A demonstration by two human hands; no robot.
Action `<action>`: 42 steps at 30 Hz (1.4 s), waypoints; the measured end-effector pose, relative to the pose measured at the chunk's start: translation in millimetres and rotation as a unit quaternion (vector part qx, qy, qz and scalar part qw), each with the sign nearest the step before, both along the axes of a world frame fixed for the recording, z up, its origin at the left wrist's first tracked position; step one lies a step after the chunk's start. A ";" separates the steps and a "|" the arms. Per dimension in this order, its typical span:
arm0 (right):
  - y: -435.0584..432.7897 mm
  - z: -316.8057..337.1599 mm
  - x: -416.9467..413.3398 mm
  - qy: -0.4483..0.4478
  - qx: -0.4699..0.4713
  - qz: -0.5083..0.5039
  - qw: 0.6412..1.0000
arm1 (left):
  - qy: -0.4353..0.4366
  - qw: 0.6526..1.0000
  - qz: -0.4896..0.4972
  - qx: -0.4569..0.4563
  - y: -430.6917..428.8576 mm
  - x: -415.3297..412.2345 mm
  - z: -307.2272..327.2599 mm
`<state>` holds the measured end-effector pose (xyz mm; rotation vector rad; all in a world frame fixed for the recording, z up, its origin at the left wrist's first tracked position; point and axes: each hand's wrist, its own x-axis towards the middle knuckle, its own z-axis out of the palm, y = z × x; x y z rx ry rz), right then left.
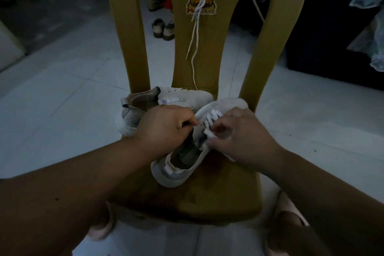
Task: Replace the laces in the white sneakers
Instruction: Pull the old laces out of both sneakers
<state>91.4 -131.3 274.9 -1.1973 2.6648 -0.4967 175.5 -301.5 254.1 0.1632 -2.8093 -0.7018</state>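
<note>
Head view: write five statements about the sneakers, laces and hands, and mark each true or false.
1. The near sneaker and the far sneaker both rest on the chair. True.
2. The near sneaker holds no lace. False: a flat white lace crosses its eyelets.
3. Thin laces hang down the chair's backrest. True.
4. The left hand lies flat on the seat. False: its fingers curl into the near sneaker's opening and grip it.
5. The right hand pinches the flat white lace. True.
</note>
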 end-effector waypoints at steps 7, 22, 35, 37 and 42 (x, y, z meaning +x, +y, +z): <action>-11.6 18.8 -9.5 -0.254 -0.141 -0.097 0.952 | 0.009 1.000 -0.013 0.006 -4.3 -1.0 -1.3; -7.4 18.0 -38.2 0.010 -0.086 -0.104 0.991 | -0.075 0.994 -0.024 0.079 -10.6 -6.3 1.9; -15.1 -3.6 -24.0 -0.062 -0.025 -0.035 0.997 | -0.154 0.984 -0.038 0.078 -8.9 -12.9 2.3; -15.9 0.6 -22.8 -0.045 0.022 -0.005 0.999 | -0.164 0.981 -0.041 0.093 -11.4 -13.0 2.6; -22.0 -7.4 -11.8 -0.079 0.050 -0.006 0.996 | -0.192 0.975 -0.034 0.110 -12.9 -15.2 4.4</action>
